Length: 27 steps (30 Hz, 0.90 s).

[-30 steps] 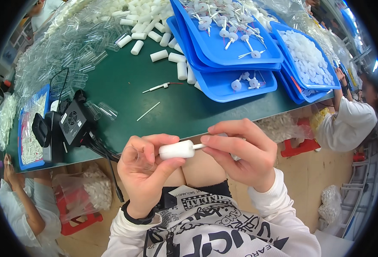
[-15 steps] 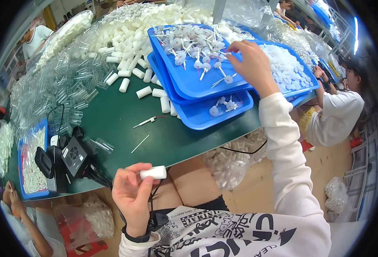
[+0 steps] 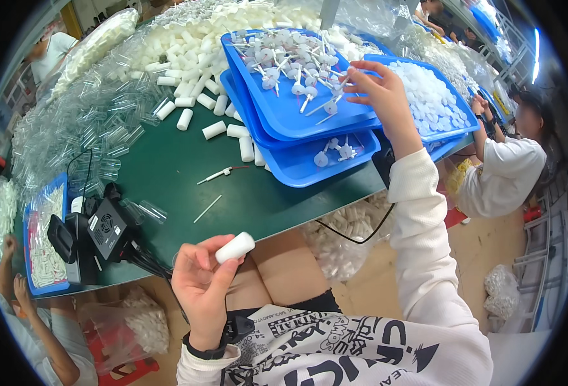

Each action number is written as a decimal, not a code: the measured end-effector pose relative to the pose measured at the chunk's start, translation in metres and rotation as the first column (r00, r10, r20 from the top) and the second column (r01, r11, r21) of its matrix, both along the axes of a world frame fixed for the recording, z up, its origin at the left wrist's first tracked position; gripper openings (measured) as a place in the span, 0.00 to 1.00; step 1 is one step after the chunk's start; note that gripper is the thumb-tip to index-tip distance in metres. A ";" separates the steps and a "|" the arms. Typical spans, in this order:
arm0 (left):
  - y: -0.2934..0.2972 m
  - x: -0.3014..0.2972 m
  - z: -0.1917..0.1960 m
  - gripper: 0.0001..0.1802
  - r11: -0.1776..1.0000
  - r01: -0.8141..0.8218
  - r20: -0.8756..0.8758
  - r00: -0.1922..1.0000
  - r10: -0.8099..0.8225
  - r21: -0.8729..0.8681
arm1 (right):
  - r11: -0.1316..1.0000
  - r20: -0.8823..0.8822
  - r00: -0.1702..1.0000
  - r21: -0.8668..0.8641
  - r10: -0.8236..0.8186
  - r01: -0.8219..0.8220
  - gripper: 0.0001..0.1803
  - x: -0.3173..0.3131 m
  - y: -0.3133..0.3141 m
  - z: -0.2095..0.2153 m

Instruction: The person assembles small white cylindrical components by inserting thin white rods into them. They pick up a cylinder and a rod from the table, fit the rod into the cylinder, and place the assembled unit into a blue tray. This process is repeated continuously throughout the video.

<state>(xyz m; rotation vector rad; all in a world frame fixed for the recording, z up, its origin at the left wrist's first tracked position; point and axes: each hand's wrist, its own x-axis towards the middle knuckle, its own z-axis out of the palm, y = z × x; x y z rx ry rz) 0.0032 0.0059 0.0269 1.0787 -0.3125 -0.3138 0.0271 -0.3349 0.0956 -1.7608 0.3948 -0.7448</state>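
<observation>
My left hand (image 3: 201, 283) pinches a short white cylinder (image 3: 235, 248) between thumb and fingers, above my lap by the table edge. Over the right side of the upper blue tray (image 3: 284, 122), my right hand (image 3: 380, 96) has its thumb and index finger pinched together. Something small and whitish shows at those fingertips, too small to make out. That tray holds a heap of translucent discs on thin white sticks (image 3: 297, 64), some with pinkish wires. Below it, another blue tray (image 3: 297, 177) holds several more such pieces.
Right of these, a blue tray (image 3: 451, 135) holds small white discs (image 3: 425, 96). White cylinders (image 3: 214, 130) and clear tubes (image 3: 59, 138) heap across the green table (image 3: 168, 186). A thin white stick (image 3: 207, 209) and a black device (image 3: 109, 228) lie nearer. Co-workers sit left and right.
My right hand has drawn slightly right and its fingertips have come together. My left hand has tilted the white cylinder and raised it a little.
</observation>
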 end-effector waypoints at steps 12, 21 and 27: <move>-0.014 -0.005 0.006 0.18 0.988 0.146 0.065 0.988 -0.143 -0.050 | 0.861 0.462 0.864 0.337 0.201 -0.381 0.17 -0.087 0.157 -0.036; -0.015 -0.010 0.003 0.19 0.992 0.126 0.085 0.988 -0.125 0.003 | 0.862 0.496 0.799 0.176 0.339 -0.475 0.16 -0.097 0.163 -0.053; -0.018 -0.010 -0.004 0.17 0.977 -0.153 0.526 0.849 0.054 0.147 | 0.890 0.386 0.863 0.183 0.326 -0.418 0.15 -0.106 0.155 -0.066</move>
